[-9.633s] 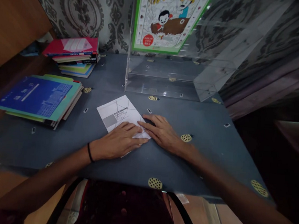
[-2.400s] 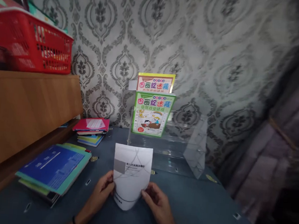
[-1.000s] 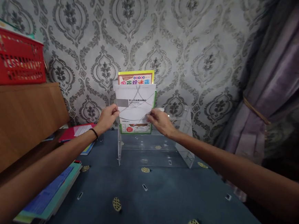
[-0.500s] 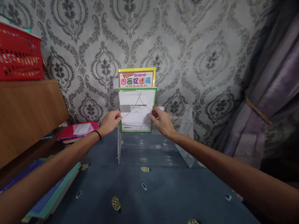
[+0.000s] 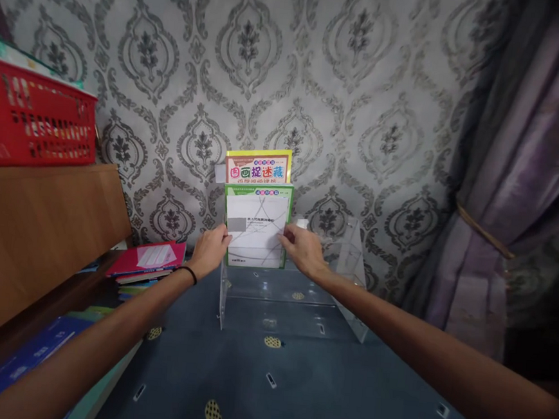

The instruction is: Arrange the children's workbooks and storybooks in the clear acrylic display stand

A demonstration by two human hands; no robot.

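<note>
Item: white manual booklet (image 5: 259,235), one. It is standing nearly upright in front of a green-bordered picture book (image 5: 231,191), at the left end of a clear acrylic display rack (image 5: 354,264). Whether its lower edge is resting fully in a slot, the clear plastic is leaving uncertain.

Handling: left hand (image 5: 211,248) is pinching the booklet's left edge between thumb and curled fingers; right hand (image 5: 302,247) is pinching the right edge likewise.

Progress, by judgement: the placing is appearing nearly complete. Two books are occupying the rack, the green-bordered one and, behind and higher, a yellow-edged picture book (image 5: 258,171). The booklet is lining up within the green border; settling it and letting go are seemingly remaining. Two further lots are lying flat at the left of the surface (image 5: 342,395): a stack of books topped by a pink-red cover (image 5: 128,259) and, nearer, a pile under a blue book (image 5: 23,360). Whether these are belonging to the same work, nothing is showing.

Appearance: the booklet is looking thin and flat. Its cover is bearing a solid grey rectangle at left, a dark line of characters beside it, fine grey curves crossing over the white, and a small dark mark at lower left.
</note>
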